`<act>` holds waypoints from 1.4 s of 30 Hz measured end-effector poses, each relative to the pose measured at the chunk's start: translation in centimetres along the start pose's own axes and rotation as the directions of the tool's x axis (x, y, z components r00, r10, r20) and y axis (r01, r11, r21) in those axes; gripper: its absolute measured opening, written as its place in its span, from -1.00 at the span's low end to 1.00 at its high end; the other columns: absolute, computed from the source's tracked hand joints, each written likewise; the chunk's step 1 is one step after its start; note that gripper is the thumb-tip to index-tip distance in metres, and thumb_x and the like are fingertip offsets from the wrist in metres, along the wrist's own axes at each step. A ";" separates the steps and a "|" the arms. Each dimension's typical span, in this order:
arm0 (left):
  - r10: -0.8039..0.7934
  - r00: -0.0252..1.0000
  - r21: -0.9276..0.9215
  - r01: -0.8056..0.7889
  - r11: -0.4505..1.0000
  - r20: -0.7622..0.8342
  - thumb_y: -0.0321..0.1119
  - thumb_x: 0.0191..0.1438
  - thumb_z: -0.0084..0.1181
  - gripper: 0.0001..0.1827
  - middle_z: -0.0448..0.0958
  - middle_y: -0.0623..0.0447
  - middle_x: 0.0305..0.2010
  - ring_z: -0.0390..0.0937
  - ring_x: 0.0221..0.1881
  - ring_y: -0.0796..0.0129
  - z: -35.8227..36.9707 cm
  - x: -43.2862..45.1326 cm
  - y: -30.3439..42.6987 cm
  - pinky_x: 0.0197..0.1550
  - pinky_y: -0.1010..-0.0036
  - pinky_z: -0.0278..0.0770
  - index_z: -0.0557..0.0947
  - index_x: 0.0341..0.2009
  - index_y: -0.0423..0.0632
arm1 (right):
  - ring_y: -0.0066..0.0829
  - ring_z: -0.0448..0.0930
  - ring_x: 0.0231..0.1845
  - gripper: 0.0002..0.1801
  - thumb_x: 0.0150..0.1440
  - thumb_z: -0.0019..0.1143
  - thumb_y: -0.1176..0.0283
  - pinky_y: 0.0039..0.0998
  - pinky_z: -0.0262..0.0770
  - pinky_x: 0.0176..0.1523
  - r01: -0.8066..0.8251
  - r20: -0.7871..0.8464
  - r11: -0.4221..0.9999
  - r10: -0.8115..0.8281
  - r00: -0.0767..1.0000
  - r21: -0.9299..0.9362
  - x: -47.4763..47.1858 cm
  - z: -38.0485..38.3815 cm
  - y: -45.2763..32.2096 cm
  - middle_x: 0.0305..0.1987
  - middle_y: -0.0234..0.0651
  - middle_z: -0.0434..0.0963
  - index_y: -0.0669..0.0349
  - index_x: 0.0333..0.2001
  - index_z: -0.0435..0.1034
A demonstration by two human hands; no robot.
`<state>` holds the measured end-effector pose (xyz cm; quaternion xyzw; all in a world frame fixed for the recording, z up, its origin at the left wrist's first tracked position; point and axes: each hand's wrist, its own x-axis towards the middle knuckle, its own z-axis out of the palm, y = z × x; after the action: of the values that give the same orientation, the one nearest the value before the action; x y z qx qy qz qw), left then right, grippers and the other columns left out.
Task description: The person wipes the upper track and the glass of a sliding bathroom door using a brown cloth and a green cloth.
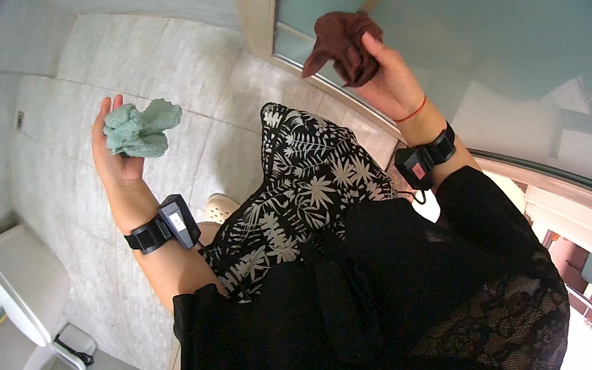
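My left hand [119,149] is at the left, palm up, with a crumpled light green cloth [142,129] resting in it; the thumb side is partly hidden by the cloth. On the right, my right hand [386,77] grips a crumpled dark brown cloth [346,46], with the thumb pressed on its edge. The two cloths are well apart, both held above the tiled floor and the glass door side. Black straps with small black devices sit around both forearms, and a red string circles the right wrist.
A frosted glass door panel [482,39] stands close at the right. Grey floor tiles [186,80] stretch ahead. At the lower left are a white toilet [38,278] and a small white bin [77,344]. A floor drain [19,120] lies near the left wall.
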<state>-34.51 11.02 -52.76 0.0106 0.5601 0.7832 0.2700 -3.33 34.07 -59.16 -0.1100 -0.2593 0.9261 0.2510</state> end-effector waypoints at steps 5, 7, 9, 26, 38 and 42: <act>-0.038 0.999 0.021 0.038 0.999 0.014 -0.21 0.14 0.03 -0.49 0.36 -0.02 0.17 0.44 -0.10 0.26 -0.4 0.9 -0.7 -0.04 0.27 0.43 0.33 0.15 -0.13 | -0.46 0.50 -0.08 -0.75 0.25 -0.10 0.25 -0.41 0.41 0.05 -0.223 -0.253 0.928 0.302 0.919 0.298 1.0 -6.0 3.4 -0.12 -0.39 0.53 0.14 -0.11 0.39; -0.038 0.999 0.016 0.038 0.999 0.007 -0.21 0.14 0.01 -0.49 0.35 -0.02 0.19 0.44 -0.10 0.26 -0.8 0.9 -0.7 -0.05 0.27 0.43 0.33 0.15 -0.12 | -0.46 0.51 -0.08 -0.75 0.24 -0.09 0.27 -0.44 0.44 0.00 -0.329 -0.425 0.910 0.409 0.808 0.251 -0.5 -4.9 3.2 -0.12 -0.39 0.53 0.15 -0.09 0.38; -0.032 0.999 0.003 0.032 0.999 0.004 -0.21 0.15 -0.01 -0.50 0.33 -0.01 0.20 0.44 -0.10 0.26 -0.2 1.1 -0.3 -0.05 0.27 0.43 0.33 0.16 -0.12 | -0.49 0.53 -0.15 -0.69 0.21 -0.03 0.23 -0.44 0.45 -0.04 -0.183 -0.378 0.979 0.137 0.916 -0.089 -2.0 -1.6 1.8 -0.16 -0.37 0.55 0.20 -0.07 0.36; -0.076 0.997 0.052 0.077 0.996 -0.026 -0.24 0.19 -0.06 -0.47 0.36 -0.03 0.20 0.41 -0.09 0.38 -0.6 1.9 -0.8 -0.02 0.39 0.42 0.27 0.21 -0.18 | -0.31 0.55 -0.44 -0.38 -0.19 0.36 0.29 -0.38 0.46 -0.41 -0.047 0.322 -0.715 -0.371 0.871 -0.697 -1.6 -1.2 -0.4 -0.42 -0.32 0.52 0.02 0.01 0.31; -0.070 0.997 0.046 0.071 0.996 -0.016 -0.25 0.18 -0.05 -0.47 0.37 -0.05 0.19 0.42 -0.06 0.35 -1.5 1.8 -1.0 0.00 0.38 0.42 0.27 0.21 -0.17 | -0.34 0.44 -0.29 -0.76 -0.10 0.21 0.42 -0.41 0.40 -0.33 -0.064 0.586 -0.832 -0.440 0.681 -0.551 0.3 -1.8 1.6 -0.12 -0.40 0.45 0.04 -0.26 0.52; -0.060 0.998 0.025 0.060 0.998 -0.012 -0.26 0.19 -0.06 -0.48 0.36 -0.07 0.19 0.42 -0.04 0.34 -1.0 1.6 -0.8 0.02 0.38 0.41 0.27 0.21 -0.19 | -0.41 0.44 -0.30 -0.76 -0.08 0.13 0.42 -0.43 0.43 -0.33 0.015 0.524 -0.914 -0.219 0.823 -0.405 -1.2 -3.8 2.9 -0.13 -0.44 0.47 0.10 -0.25 0.50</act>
<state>-35.86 11.06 -54.29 -0.0073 0.5716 0.7675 0.2901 -2.20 32.95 -63.84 -0.2311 -0.9350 -0.1362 0.2321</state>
